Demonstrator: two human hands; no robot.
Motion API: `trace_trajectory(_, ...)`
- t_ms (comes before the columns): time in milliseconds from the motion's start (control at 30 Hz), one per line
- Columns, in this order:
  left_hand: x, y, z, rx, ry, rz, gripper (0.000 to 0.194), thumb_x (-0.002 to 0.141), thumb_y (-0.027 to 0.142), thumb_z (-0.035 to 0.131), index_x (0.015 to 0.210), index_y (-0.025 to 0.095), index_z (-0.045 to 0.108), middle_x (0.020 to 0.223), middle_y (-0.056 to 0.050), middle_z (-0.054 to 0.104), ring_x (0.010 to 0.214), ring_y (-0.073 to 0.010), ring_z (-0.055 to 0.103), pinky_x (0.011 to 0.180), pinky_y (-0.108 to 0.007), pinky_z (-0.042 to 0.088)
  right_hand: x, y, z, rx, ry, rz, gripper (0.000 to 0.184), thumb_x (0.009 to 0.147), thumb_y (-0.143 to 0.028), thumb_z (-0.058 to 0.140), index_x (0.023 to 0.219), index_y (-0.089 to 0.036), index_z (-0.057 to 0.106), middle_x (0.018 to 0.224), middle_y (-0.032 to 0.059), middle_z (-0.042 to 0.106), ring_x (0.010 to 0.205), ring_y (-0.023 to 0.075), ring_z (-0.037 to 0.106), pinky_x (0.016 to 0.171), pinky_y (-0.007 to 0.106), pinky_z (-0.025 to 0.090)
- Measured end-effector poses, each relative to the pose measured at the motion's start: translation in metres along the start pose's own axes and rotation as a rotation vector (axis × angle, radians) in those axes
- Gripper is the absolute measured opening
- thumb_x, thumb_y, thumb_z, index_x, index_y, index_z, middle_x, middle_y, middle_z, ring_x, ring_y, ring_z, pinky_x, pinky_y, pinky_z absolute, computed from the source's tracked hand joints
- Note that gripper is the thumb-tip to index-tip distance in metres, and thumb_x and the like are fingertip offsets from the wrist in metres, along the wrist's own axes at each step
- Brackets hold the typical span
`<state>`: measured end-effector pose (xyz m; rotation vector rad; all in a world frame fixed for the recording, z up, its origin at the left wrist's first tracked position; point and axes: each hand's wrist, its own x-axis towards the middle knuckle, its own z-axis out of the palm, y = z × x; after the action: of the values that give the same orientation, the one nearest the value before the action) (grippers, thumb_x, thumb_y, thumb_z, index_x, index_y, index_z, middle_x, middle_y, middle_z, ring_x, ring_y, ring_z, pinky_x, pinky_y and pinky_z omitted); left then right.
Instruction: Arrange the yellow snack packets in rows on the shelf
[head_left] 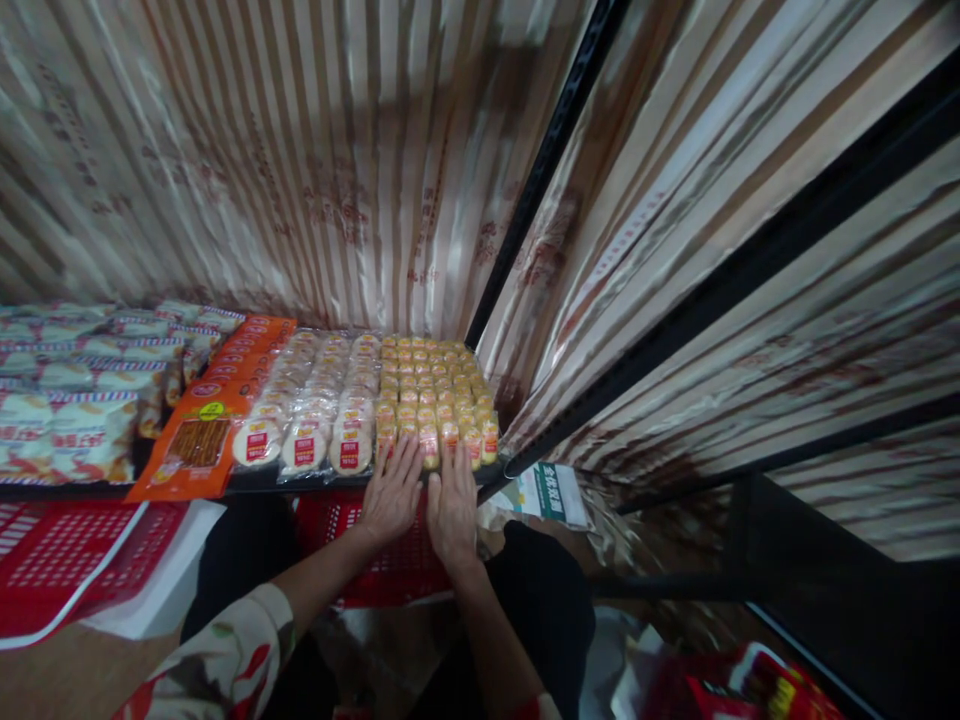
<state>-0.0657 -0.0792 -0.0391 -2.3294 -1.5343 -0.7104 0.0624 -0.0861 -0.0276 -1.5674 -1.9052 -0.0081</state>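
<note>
Both my hands rest at the front edge of a low shelf (pixel 255 484). My left hand (pixel 390 492) lies flat with fingers spread, its tips touching the front row of small yellow snack packs (pixel 431 385). My right hand (pixel 452 505) lies next to it, fingers stretched forward against the same packs. Neither hand grips anything. To the left of the yellow packs stand rows of round white cakes in clear wrap (pixel 322 400).
Orange packets (pixel 217 410) and pale bagged snacks (pixel 75 390) fill the shelf's left. Red plastic baskets (pixel 67 560) sit on the floor below, one (pixel 390 560) under my wrists. A striped plastic curtain (pixel 300 150) hangs behind. Black shelf frames (pixel 750 260) run right; red bags (pixel 750 685) lie low right.
</note>
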Motion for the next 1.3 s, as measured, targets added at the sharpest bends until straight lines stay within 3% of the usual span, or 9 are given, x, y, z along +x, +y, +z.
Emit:
trace_trajectory(233, -0.008, -0.011, 0.002, -0.006, 0.009, -0.015, 0.053, 0.089, 0.027, 0.036, 0.139, 0.009, 0.035, 0.147, -0.013, 0.034, 0.141, -0.0242, 0.016, 0.114, -0.044, 0.019, -0.005, -0.009, 0.019, -0.015, -0.035, -0.067, 0.050, 0.094, -0.028, 0.029, 0.136, -0.004, 0.039, 0.145, 0.0198, 0.034, 0.139, 0.0246, 0.023, 0.106, 0.048, 0.032)
trace_trajectory(467, -0.009, -0.017, -0.001, -0.003, 0.015, 0.021, 0.051, 0.089, 0.023, 0.034, 0.139, 0.008, 0.033, 0.147, -0.012, 0.032, 0.140, -0.0235, 0.018, 0.113, -0.045, 0.021, -0.004, -0.019, 0.017, 0.007, -0.023, -0.036, 0.052, 0.094, -0.029, 0.030, 0.139, -0.005, 0.034, 0.148, 0.0193, 0.027, 0.141, 0.0252, 0.016, 0.107, 0.050, 0.031)
trace_trajectory(667, -0.025, -0.034, -0.015, 0.032, 0.037, -0.044, 0.053, 0.088, 0.020, 0.033, 0.140, 0.008, 0.031, 0.147, -0.012, 0.034, 0.141, -0.0241, 0.015, 0.114, -0.046, 0.017, -0.004, -0.051, 0.018, 0.106, -0.082, -0.116, 0.052, 0.095, -0.030, 0.028, 0.143, -0.010, 0.027, 0.149, 0.0147, 0.027, 0.141, 0.0228, 0.017, 0.108, 0.049, 0.030)
trace_trajectory(900, -0.055, -0.070, -0.029, 0.027, 0.110, -0.034, 0.059, 0.088, 0.013, 0.027, 0.145, 0.006, 0.013, 0.146, -0.015, 0.035, 0.141, -0.0229, 0.015, 0.114, -0.048, 0.017, -0.010, -0.092, 0.044, 0.210, -0.145, -0.208, 0.049, 0.095, -0.028, 0.027, 0.142, -0.011, 0.029, 0.147, 0.0126, 0.032, 0.139, 0.0209, 0.022, 0.110, 0.045, 0.032)
trace_trajectory(1100, -0.068, -0.090, -0.026, 0.052, 0.111, 0.002, 0.058, 0.089, 0.014, 0.028, 0.145, 0.007, 0.015, 0.143, -0.015, 0.040, 0.140, -0.0229, 0.020, 0.112, -0.046, 0.023, -0.011, -0.111, 0.060, 0.249, -0.171, -0.148, 0.049, 0.096, -0.029, 0.027, 0.141, -0.009, 0.030, 0.148, 0.0133, 0.028, 0.139, 0.0224, 0.020, 0.110, 0.047, 0.033)
trace_trajectory(1300, -0.062, -0.095, -0.025, 0.050, 0.056, 0.011, 0.058, 0.091, 0.023, 0.029, 0.145, 0.009, 0.017, 0.144, -0.012, 0.039, 0.138, -0.0204, 0.025, 0.112, -0.040, 0.025, -0.011, -0.116, 0.071, 0.272, -0.156, -0.087, 0.050, 0.096, -0.030, 0.025, 0.143, -0.011, 0.025, 0.149, 0.0117, 0.028, 0.140, 0.0221, 0.019, 0.111, 0.049, 0.029)
